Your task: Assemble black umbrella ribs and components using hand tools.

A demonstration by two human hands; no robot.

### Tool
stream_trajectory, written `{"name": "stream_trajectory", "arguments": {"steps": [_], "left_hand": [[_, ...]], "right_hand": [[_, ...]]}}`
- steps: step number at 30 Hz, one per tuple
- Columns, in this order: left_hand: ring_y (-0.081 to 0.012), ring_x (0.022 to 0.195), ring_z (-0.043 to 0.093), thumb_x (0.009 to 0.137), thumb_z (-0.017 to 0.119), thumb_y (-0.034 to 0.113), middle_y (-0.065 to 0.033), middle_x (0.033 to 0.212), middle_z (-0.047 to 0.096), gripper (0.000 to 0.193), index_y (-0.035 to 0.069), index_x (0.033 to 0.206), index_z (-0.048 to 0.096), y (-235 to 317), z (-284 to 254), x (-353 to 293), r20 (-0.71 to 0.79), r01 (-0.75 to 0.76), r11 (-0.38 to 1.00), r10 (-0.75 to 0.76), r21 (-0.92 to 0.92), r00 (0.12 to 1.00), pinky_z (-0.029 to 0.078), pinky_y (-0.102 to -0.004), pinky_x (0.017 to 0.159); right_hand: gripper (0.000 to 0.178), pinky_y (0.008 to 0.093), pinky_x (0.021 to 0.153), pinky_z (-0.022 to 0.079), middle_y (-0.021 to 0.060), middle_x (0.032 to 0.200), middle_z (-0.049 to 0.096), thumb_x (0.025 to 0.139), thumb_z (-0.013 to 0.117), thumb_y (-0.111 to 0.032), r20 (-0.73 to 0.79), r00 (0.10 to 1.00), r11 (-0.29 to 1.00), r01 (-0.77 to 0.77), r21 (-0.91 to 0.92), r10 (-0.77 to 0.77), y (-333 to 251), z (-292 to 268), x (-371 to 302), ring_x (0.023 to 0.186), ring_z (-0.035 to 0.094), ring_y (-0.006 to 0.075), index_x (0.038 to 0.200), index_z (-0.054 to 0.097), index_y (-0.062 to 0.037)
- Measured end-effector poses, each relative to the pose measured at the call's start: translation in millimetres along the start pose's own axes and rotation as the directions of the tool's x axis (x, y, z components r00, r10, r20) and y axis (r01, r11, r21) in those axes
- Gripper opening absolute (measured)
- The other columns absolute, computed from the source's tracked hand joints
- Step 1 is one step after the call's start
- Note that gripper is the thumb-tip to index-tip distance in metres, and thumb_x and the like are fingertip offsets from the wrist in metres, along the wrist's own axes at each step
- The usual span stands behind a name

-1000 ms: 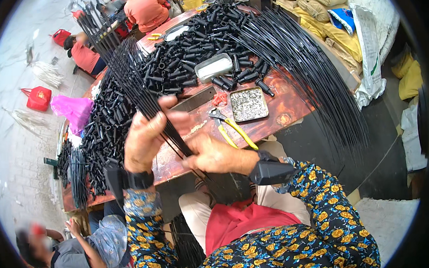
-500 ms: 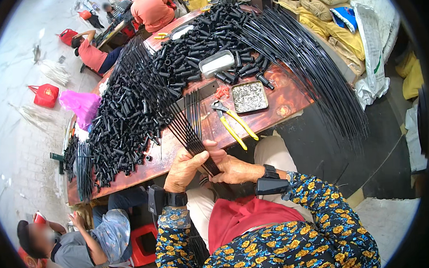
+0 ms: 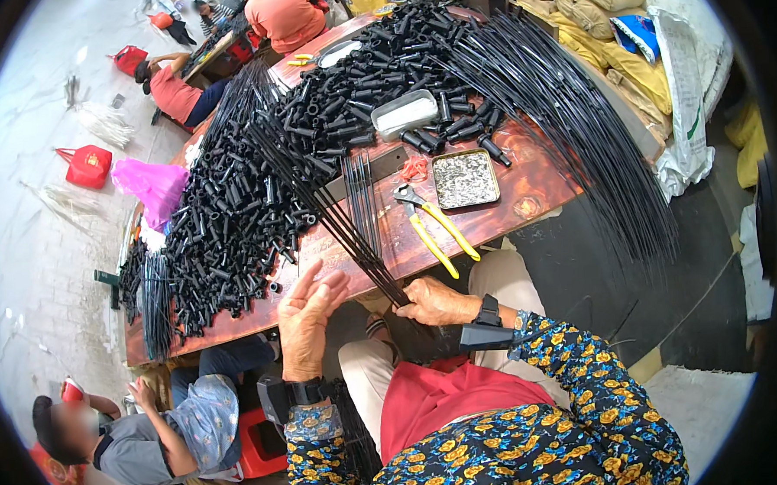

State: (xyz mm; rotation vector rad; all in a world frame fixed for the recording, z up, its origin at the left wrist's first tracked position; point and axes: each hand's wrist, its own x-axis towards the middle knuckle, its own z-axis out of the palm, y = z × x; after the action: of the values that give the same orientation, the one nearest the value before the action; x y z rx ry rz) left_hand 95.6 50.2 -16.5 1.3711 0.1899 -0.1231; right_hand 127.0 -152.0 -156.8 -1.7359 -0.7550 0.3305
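My right hand (image 3: 439, 302) is closed around the near end of a bundle of thin black rods (image 3: 354, 237). The bundle slants up and left over the table edge toward the heaped parts. My left hand (image 3: 311, 315) is off the rods, to their left, with its fingers apart and nothing in it. Several more black rods (image 3: 362, 196) lie on the table just behind the bundle. Yellow-handled pincers (image 3: 440, 231) rest to the right of the rods, near the edge. Beside the pincers stands a shallow square tin (image 3: 465, 178) of small pale bits.
Short black tubes (image 3: 231, 215) are heaped over the wooden table (image 3: 524, 163). A clear plastic box (image 3: 405, 114) stands among them. Long black rods (image 3: 575, 139) overhang the right edge. A seated person (image 3: 171, 425) is at my left. Sacks (image 3: 614, 55) are stacked at the far right.
My left hand has let go of the rods and moved left, its fingers opening. The rods, fanned out before, are now gathered closer together in my right hand.
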Motion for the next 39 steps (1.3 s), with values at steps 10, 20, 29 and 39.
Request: {"name": "stream_trajectory", "arguments": {"steps": [10, 20, 29, 39], "left_hand": [[-0.03, 0.124, 0.051, 0.089, 0.064, 0.014, -0.0222, 0.129, 0.054, 0.07, -0.001, 0.145, 0.025, 46.2, 39.4, 55.4, 0.375, -0.243, 0.97, 0.234, -0.022, 0.897, 0.037, -0.0417, 0.107], [-0.0325, 0.105, 0.064, 0.096, 0.055, 0.014, -0.0218, 0.111, 0.064, 0.05, -0.004, 0.139, 0.036, 85.8, 67.4, 62.2, 0.379, -0.301, 0.948, 0.316, -0.098, 0.87, 0.052, -0.0439, 0.093], [-0.0297, 0.092, 0.068, 0.097, 0.053, 0.011, -0.0139, 0.091, 0.068, 0.019, -0.002, 0.109, 0.059, 86.1, 66.6, 60.3, 0.296, -0.272, 0.96, 0.278, -0.062, 0.914, 0.056, -0.0413, 0.086], [-0.0282, 0.09, 0.069, 0.097, 0.051, 0.009, -0.0149, 0.094, 0.068, 0.019, -0.002, 0.109, 0.06, 82.9, 73.2, 42.2, 0.322, -0.337, 0.939, 0.341, -0.069, 0.883, 0.057, -0.0386, 0.082]], "right_hand": [[0.044, 0.0457, 0.06, 0.043, 0.0252, 0.066, 0.058, 0.081, 0.064, -0.042, 0.03, 0.999, 0.985, -0.037, -0.167, 0.043, 38.3, -0.3, -17.8, 0.063, 0.058, 0.0398, 0.077, 0.066, 0.0022], [0.033, 0.042, 0.064, 0.049, 0.0194, 0.078, 0.066, 0.077, 0.061, -0.036, 0.119, 0.986, 0.984, -0.104, -0.143, 0.121, 64.3, 10.3, -17.4, 0.074, 0.065, 0.0351, 0.094, 0.071, -0.0104], [0.041, 0.0464, 0.068, 0.05, 0.0235, 0.083, 0.066, 0.078, 0.07, -0.038, 0.218, 0.966, 0.873, -0.017, -0.487, 0.141, 17.2, -27.3, -49.9, 0.08, 0.065, 0.0409, 0.09, 0.068, 0.0003], [0.019, 0.0308, 0.053, 0.047, 0.0117, 0.06, 0.063, 0.074, 0.066, -0.017, -0.444, 0.891, 0.911, -0.099, -0.4, -0.098, -112.8, -201.3, 36.7, 0.056, 0.061, 0.0147, 0.078, 0.071, 0.0007]]}}
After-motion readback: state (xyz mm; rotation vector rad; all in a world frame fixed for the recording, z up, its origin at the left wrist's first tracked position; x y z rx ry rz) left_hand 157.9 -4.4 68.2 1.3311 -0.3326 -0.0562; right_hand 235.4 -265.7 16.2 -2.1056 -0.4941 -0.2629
